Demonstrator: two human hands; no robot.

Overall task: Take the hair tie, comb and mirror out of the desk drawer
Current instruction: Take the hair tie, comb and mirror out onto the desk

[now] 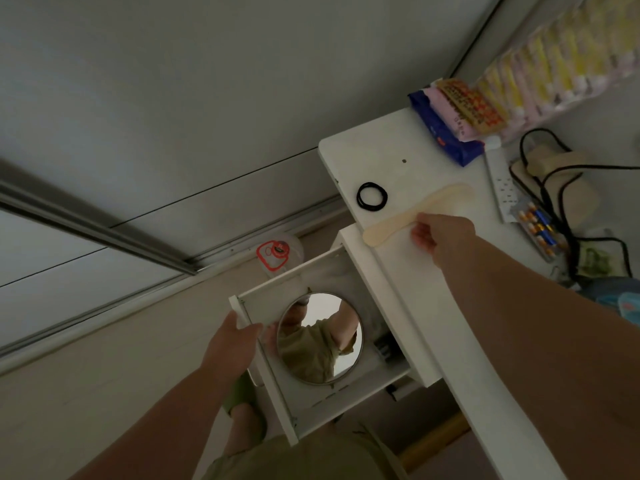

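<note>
The white desk drawer (pixel 277 382) is pulled out below the desk top. A round mirror (pixel 320 337) lies flat inside it. My left hand (pixel 232 344) grips the drawer's front edge. On the white desk top (pixel 391 150) lies a black hair tie (pixel 371 196), looped in a ring. Beside it rests a pale cream comb (pixel 415 213), lying diagonally with its near end over the desk edge. My right hand (pixel 440 233) pinches the comb at its middle, with the comb resting on the desk.
Blue and pink packets (pixel 446 123) lie at the desk's far end. A white power strip (pixel 502 185), black cables (pixel 554 188) and a pack of batteries (pixel 536 230) crowd the right side. A red-marked bag (pixel 277 254) sits on the floor beyond the drawer.
</note>
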